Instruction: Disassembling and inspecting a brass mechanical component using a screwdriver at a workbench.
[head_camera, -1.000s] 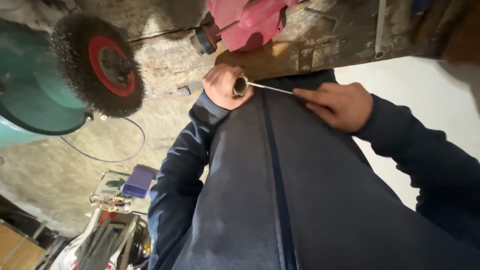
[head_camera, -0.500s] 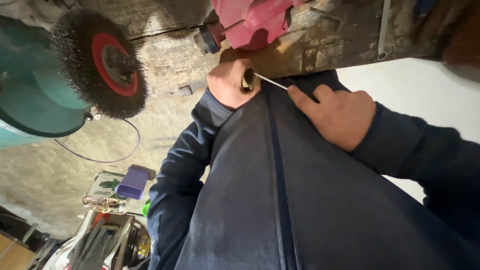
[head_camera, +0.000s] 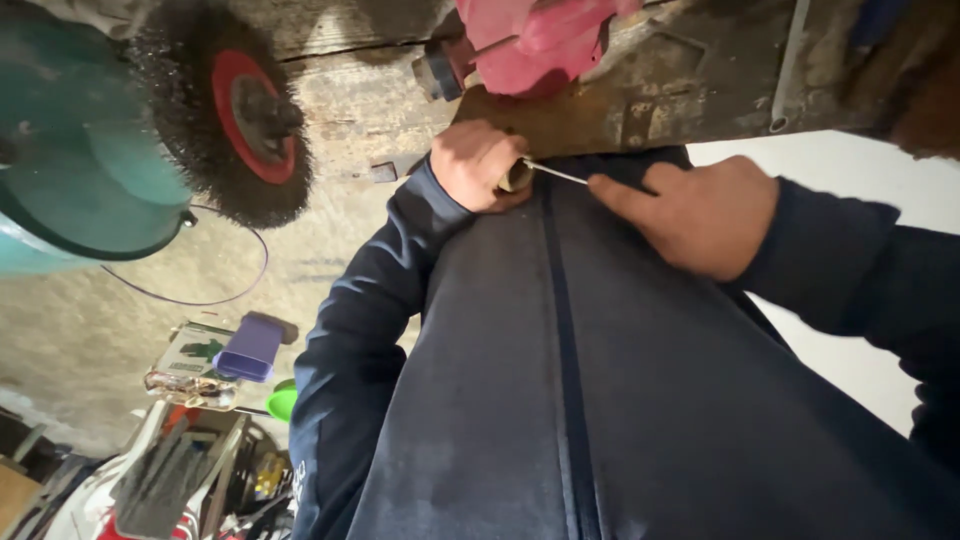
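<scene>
Head view showed the left hand (head_camera: 480, 162) closed around a small brass-coloured tube (head_camera: 516, 176) just below the worn wooden bench edge (head_camera: 600, 125). The right hand (head_camera: 690, 215) pinched a thin metal rod (head_camera: 556, 173) entering the tube. A black wire wheel (head_camera: 225, 110) stood far left.

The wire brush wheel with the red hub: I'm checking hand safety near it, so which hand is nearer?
Left. The left hand, gripping a small cylindrical piece, lies just right of the wire brush wheel in the picture. The right hand, pinching a thin rod, is farther off.
</scene>
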